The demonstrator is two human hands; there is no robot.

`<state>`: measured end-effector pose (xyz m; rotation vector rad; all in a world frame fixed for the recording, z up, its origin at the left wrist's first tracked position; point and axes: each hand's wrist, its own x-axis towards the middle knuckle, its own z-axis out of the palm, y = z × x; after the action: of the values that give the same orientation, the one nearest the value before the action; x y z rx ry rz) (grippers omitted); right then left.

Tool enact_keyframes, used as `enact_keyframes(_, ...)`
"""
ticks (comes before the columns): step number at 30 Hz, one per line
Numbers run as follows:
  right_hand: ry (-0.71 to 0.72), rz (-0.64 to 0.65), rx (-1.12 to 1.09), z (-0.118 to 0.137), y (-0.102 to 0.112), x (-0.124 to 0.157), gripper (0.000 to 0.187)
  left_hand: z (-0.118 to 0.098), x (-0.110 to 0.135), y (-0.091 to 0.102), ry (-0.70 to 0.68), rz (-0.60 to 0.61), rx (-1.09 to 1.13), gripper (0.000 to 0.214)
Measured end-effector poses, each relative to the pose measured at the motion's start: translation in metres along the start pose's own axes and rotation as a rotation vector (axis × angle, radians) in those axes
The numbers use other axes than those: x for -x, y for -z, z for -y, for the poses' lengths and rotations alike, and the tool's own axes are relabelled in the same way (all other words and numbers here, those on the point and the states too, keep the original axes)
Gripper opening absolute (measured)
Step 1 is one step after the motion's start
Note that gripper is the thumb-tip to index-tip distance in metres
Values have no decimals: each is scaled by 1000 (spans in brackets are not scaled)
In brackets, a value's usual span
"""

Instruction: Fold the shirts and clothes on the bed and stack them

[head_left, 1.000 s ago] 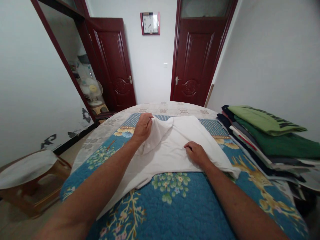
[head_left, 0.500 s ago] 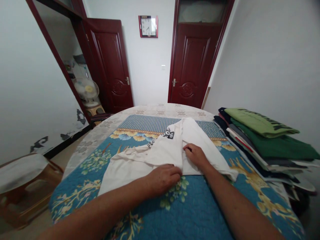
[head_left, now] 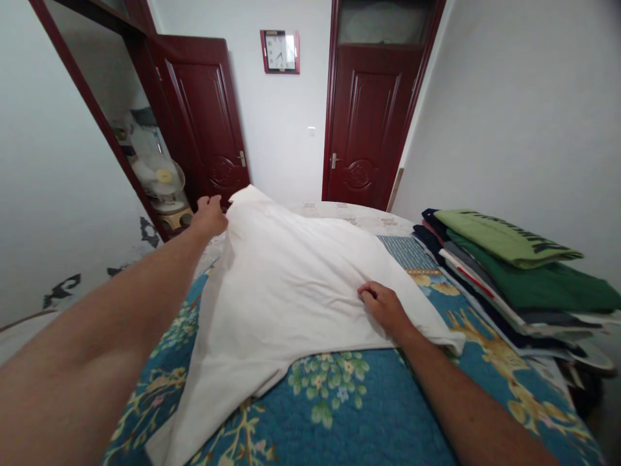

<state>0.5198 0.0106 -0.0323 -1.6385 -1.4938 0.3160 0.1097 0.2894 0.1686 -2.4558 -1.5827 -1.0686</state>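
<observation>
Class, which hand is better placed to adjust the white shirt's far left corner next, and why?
Probably the left hand: it is right beside that corner, while the right hand is down on the white shirt, farther right.

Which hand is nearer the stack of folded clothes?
Right. The right hand is on the white garment, left of the stack; the left hand is farther left.

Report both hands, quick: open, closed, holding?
Left hand: at the white garment's raised edge; grip cannot be told.
Right hand: closed, fingers curled on the white garment.
</observation>
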Motion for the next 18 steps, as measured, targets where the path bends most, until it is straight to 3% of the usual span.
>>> enact_keyframes(2,93,23,67,2,0,1,27,21,28,-4,68,89,-35,57)
enact_keyframes(4,171,60,154,2,1,1,26,25,77,-14,116,175,-75,47)
enact_keyframes(7,227,137,307,4,6,2,25,13,163,-25,180,384,-157,58)
enact_keyframes(11,220,219,423,8,16,8,23,-8,250,-20,186,480,-251,72)
enact_keyframes(14,188,243,441,3,32,16,24,-14,273,-8,230,444,-370,76)
enact_keyframes(18,39,158,503,-23,74,32,28,-5,270,2,353,475,-369,74)
